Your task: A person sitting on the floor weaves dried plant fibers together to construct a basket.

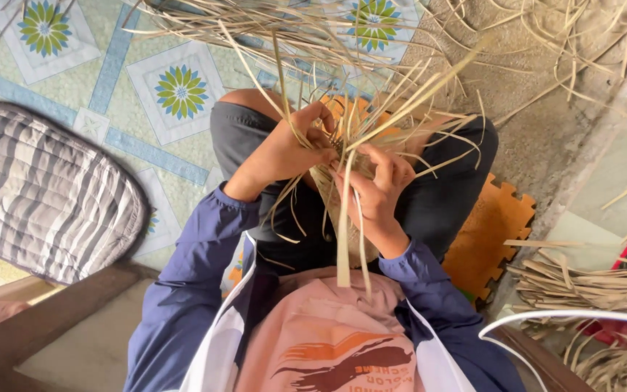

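Over my lap I hold a bundle of pale dried leaf strips (342, 145), partly woven where they cross, with loose ends fanning up and out. My left hand (284, 149) grips the strips on the left side, fingers curled around them. My right hand (379, 185) pinches the strips just right of centre, and one long strip (344, 239) hangs down toward my chest. The woven middle is mostly hidden behind my fingers.
A grey striped cushion (41, 192) lies at the left on a patterned floor mat (121, 51). An orange foam puzzle mat (491, 236) sits under my legs. More cut strips (582, 283) pile at the right; a wooden edge (52, 316) runs lower left.
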